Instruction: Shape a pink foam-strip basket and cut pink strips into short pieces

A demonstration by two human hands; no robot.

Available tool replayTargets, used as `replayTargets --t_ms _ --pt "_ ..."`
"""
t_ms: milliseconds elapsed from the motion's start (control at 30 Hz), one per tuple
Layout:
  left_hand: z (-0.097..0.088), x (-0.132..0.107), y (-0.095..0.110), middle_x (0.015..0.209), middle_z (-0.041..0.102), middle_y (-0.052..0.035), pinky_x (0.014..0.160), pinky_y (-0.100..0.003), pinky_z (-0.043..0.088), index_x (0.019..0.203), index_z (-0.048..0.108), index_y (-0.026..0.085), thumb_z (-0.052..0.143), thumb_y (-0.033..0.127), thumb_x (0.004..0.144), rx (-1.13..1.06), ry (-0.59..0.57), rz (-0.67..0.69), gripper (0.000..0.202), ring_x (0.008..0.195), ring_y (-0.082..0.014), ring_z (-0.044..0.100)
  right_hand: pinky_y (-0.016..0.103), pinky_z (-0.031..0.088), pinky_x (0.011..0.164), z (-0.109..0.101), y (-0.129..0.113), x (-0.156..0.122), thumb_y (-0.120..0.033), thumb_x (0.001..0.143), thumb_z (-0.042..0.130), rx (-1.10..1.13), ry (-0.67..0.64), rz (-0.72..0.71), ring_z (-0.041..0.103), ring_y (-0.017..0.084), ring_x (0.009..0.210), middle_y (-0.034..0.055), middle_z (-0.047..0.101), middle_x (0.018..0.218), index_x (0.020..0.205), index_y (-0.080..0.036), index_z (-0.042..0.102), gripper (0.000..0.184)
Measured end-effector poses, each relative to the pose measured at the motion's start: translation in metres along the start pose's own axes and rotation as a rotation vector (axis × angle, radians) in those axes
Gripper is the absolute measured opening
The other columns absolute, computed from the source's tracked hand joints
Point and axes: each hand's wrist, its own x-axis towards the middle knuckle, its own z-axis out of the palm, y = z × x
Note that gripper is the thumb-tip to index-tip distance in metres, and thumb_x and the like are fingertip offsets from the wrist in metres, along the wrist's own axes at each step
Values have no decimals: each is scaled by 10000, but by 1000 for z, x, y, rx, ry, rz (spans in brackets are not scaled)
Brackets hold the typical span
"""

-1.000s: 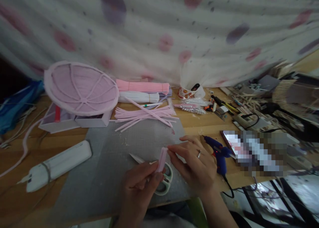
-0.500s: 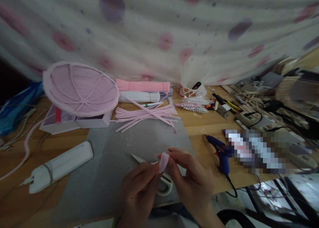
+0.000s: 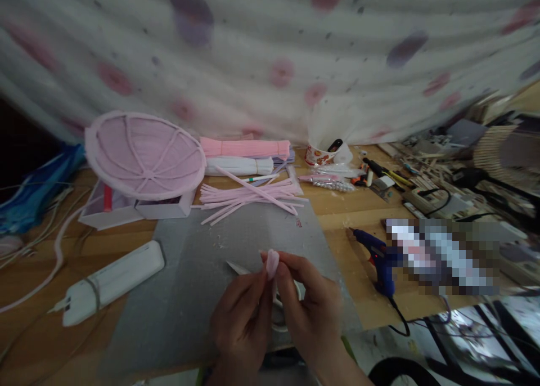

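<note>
Both my hands meet low in the middle, over a grey mat. My left hand and my right hand pinch a small folded pink piece between their fingertips, holding it upright. Under the hands lie scissors with pale handles, mostly hidden by my fingers. A loose heap of pink strips lies at the mat's far edge.
A pink round woven dish leans on a white box at the left. Bundles of pink and white sticks lie behind. A blue glue gun rests to the right, a white oblong device to the left. The table's right side is cluttered with tools.
My right hand has come in closer to the left, and both now pinch the pink piece, which looks shorter and more folded than a second ago. The view shifted slightly.
</note>
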Motion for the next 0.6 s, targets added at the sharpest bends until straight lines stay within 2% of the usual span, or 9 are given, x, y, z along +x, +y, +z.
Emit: replayTargets --t_ms 133,367,500,600 --pt "1 -4 -1 855 768 -43 631 -188 586 977 733 177 665 83 870 34 2 12 158 724 -131 725 184 601 607 2 1 -3 -224 902 638 -7 15 2 765 152 701 7 797 840 967 -214 704 93" --pt "2 -4 -1 878 773 -56 613 -213 589 1029 719 177 667 68 871 34 9 80 200 753 -148 728 207 630 613 2 1 -2 -218 869 683 189 46 145 769 166 676 -1 800 824 878 -235 709 33" --pt "3 -9 -4 933 783 -40 635 -225 597 1098 718 201 683 48 850 27 10 69 294 771 -148 733 186 620 614 0 1 0 -217 868 694 238 46 178 767 156 677 -2 799 813 837 -237 711 40" --pt "5 -10 -5 966 785 -46 640 -222 600 1104 718 187 695 53 845 24 24 84 292 791 -148 736 171 604 595 0 2 1 -212 869 694 236 55 181 761 146 656 -9 794 777 826 -238 723 57"
